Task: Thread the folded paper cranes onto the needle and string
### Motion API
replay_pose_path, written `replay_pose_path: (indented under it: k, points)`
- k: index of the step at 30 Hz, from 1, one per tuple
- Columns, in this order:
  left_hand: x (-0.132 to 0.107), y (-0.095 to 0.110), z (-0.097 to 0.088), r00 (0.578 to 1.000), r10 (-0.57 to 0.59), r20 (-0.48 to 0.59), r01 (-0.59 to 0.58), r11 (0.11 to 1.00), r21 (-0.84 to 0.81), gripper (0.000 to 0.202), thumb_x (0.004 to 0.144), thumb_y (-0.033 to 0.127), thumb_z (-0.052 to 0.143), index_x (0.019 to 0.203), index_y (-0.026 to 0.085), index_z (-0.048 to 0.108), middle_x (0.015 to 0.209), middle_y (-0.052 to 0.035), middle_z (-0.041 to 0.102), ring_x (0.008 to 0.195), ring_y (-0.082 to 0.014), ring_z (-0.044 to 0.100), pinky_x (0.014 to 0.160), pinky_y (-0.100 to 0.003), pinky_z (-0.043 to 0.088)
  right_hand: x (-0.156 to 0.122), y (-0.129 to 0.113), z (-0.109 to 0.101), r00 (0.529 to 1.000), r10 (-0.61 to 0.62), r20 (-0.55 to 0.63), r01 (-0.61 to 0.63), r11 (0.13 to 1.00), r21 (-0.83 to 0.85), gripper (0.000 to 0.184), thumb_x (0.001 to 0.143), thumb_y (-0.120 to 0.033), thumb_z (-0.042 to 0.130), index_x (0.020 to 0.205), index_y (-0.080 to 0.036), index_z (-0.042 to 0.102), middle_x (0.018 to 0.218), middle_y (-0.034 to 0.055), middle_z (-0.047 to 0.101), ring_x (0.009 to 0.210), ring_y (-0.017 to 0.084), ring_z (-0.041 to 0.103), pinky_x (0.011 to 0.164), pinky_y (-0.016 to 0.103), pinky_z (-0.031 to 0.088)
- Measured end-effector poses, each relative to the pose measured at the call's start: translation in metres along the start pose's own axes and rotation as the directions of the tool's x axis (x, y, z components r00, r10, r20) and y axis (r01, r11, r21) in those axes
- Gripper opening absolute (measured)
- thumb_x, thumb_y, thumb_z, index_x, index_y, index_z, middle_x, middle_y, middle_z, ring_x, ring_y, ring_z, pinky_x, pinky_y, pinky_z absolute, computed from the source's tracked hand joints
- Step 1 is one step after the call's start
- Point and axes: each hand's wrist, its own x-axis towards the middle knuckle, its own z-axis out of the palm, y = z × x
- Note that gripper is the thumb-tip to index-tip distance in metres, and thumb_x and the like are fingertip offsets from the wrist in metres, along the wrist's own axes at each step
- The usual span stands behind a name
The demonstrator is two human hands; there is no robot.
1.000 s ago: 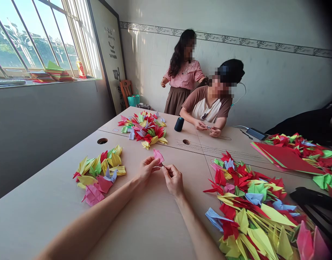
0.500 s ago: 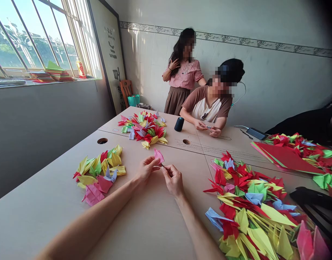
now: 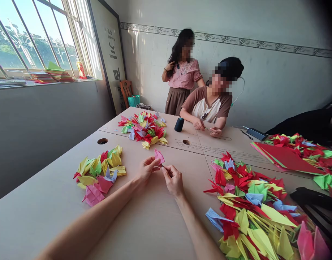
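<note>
1. The left hand [image 3: 148, 169] pinches the pink paper crane [image 3: 159, 156] between thumb and fingers. The crane pokes up above the hand.
2. The right hand [image 3: 173, 180] pinches a thin dark bit [image 3: 162, 165] just under the crane. It is too small to tell what it is.
3. Both hands are close together over the table [image 3: 46, 224].
4. A yellow and pink crane pile [image 3: 99, 177] is on the left of the hands. A big bright crane pile [image 3: 249, 206] is on their right.
5. Farther off is one more crane pile [image 3: 142, 128], near a black cylinder [image 3: 179, 124].
6. A sitting person [image 3: 206, 112] pinches something small. A standing person [image 3: 183, 72] is behind them.
7. A stack of red paper [image 3: 286, 159] lies on the far right.
</note>
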Motion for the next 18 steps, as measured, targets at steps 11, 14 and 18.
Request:
replay_pose_path:
  k: [11,14,18]
  points:
    - [0.0005,-0.0002,-0.0019,1.0,0.006,-0.024,-0.005,1.0,0.02,0.027,0.07,0.041,0.069,0.078,0.016,0.066,0.076,-0.0036,0.062,0.072,-0.0143,0.059,0.069,-0.027,0.046,-0.0003,-0.0009,-0.0004,0.999,0.019,-0.041,-0.018,0.999,0.03,0.028,0.085,-0.042,0.05,0.078,-0.017,0.06,0.061,-0.001,0.057,0.051,0.01,0.048,0.05,0.019,0.04]
    - [-0.0004,-0.001,-0.0017,1.0,0.014,-0.016,-0.014,0.999,0.037,0.026,0.071,0.04,0.068,0.08,0.016,0.067,0.082,-0.0053,0.065,0.075,-0.0161,0.061,0.071,-0.028,0.047,0.0003,0.0024,0.0,0.989,0.083,-0.122,-0.068,0.991,0.119,0.029,0.083,-0.044,0.053,0.085,-0.016,0.059,0.066,0.0003,0.06,0.053,0.01,0.05,0.051,0.02,0.042]
    - [-0.0043,0.0016,0.0002,0.998,0.017,0.064,-0.024,0.994,0.105,0.027,0.074,0.04,0.065,0.087,0.016,0.069,0.084,-0.0063,0.067,0.073,-0.0156,0.06,0.072,-0.029,0.047,0.0019,0.0051,0.0002,0.981,0.127,-0.146,-0.093,0.972,0.218,0.035,0.078,-0.043,0.061,0.098,-0.014,0.058,0.08,0.0052,0.065,0.066,0.014,0.059,0.06,0.023,0.048]
